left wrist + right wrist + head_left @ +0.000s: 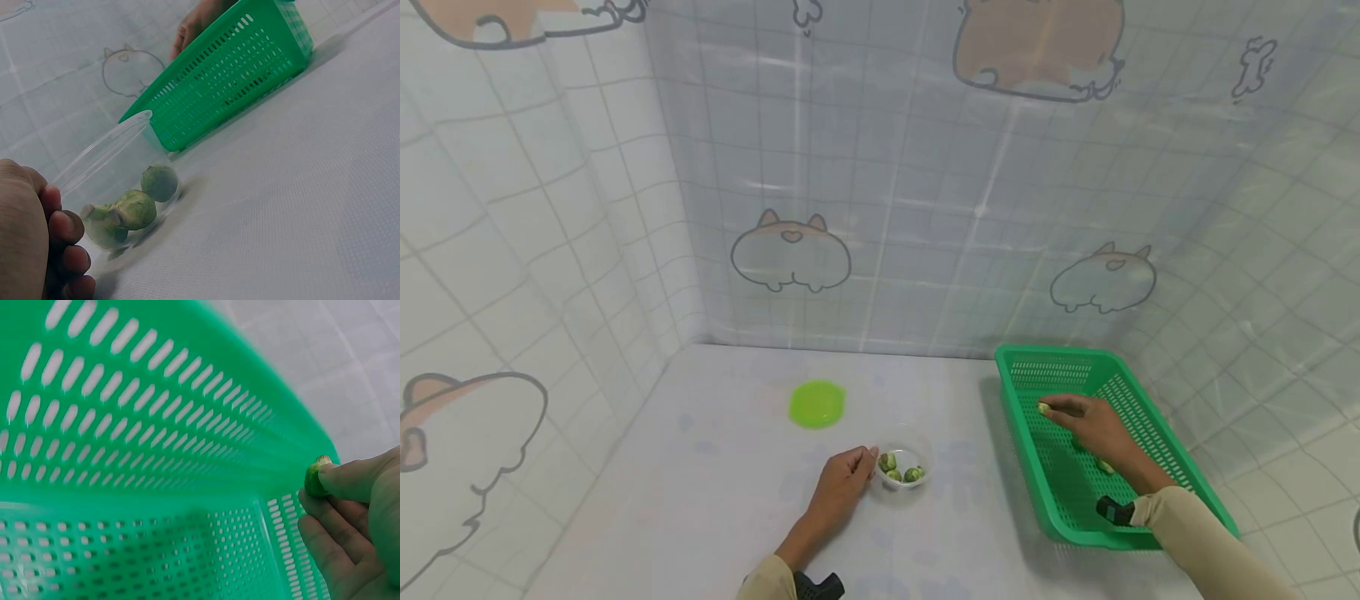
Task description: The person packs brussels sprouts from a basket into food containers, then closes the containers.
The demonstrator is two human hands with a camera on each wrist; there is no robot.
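My left hand [841, 482] grips the rim of a clear plastic tub [122, 153] on the table, its fingers curled at the tub's left side. Three green Brussels sprouts [913, 474] lie on the bottom of the tub. Over at the right, my right hand [1099, 431] pinches a Brussels sprout [317, 477] between thumb and fingertips. That hand is above the green basket [1028, 467], near its left wall in the head view. More sprouts [1105, 467] lie in the basket, partly hidden under the right hand and wrist.
A bright green round lid [817, 405] lies flat on the white table [700, 467], behind and left of the tub. Tile-patterned sheeting [880, 208] with cartoon dogs rises at the back and both sides. The basket stands close to the right-hand sheeting.
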